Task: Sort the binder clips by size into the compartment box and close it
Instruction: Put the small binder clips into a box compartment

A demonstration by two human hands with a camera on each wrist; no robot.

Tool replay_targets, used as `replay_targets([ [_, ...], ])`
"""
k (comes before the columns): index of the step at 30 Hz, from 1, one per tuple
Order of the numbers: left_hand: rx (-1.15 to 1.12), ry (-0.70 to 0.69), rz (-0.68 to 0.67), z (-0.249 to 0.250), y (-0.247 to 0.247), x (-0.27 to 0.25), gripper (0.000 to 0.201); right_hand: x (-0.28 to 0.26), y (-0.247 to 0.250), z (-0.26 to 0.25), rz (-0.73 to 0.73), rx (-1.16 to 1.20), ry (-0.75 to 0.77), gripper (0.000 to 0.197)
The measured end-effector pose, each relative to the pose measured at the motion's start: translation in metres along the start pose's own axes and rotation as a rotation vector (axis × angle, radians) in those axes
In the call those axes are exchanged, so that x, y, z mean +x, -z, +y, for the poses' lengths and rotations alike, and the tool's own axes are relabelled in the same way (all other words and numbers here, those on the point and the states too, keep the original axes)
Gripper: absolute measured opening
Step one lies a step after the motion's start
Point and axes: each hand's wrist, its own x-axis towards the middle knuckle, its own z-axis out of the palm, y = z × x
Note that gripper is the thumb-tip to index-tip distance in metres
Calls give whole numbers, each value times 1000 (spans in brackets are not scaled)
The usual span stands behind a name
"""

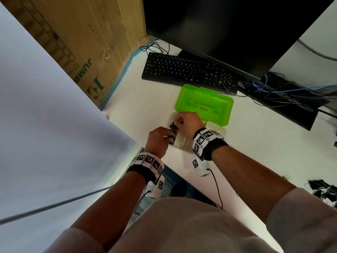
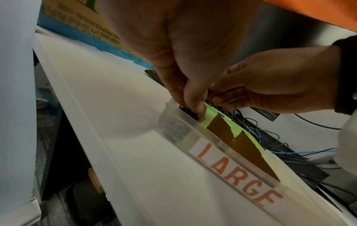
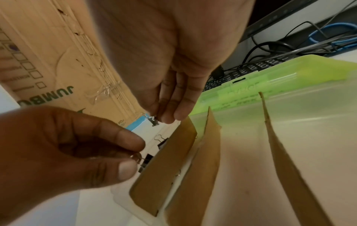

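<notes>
The compartment box point(image 1: 221, 131) sits on the white desk point(image 1: 255, 161) near its front edge, directly ahead of the person. Its base is translucent plastic, split by brown cardboard dividers point(image 3: 210, 152) into compartments. The green lid point(image 1: 204, 105) lies open, folded back on the far side toward the keyboard point(image 1: 186, 70). A label reading LARGE point(image 2: 237, 172) is fixed to the near wall of the base.

Small black binder clips point(image 3: 162, 141) lie in the leftmost compartment, left of the first divider. How many are in there cannot be counted; at least two show in the right wrist view.

The left hand point(image 1: 160, 138) is at the left end of the box, thumb and forefinger pinching the wire handle of a black binder clip point(image 3: 147, 159) just above that leftmost compartment. The right hand point(image 1: 189, 123) is over the far left corner of the box, fingers pointing down, its fingertips point(image 3: 180, 117) closed on another small clip point(image 3: 154, 121). The two hands are close together, nearly touching.

Outward: a cardboard carton point(image 1: 82, 42) printed JUMBO stands at the far left. A dark monitor point(image 1: 228, 24) stands beyond the keyboard. A tangle of black and blue cables point(image 1: 273, 88) lies at the far right. A dark heap point(image 1: 322, 192) at the near right edge of the desk is too blurred to identify.
</notes>
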Motion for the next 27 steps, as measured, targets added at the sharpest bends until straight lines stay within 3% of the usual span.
replay_targets([
  [9,200,-266,10,12,-9,11,24,-25,19,24,-70,-121,87,21],
  [15,290,-549,-203,62,-74,13,18,-70,60,83,57,-47,-64,19],
  [19,112,-631,-347,95,-123,-3,26,-124,88,136,157,38,-195,18],
  [23,151,-739,-576,112,-171,-22,26,-193,104,192,234,75,-366,19],
  [27,297,-752,-844,123,-204,-49,21,-245,107,228,121,-69,-466,29],
])
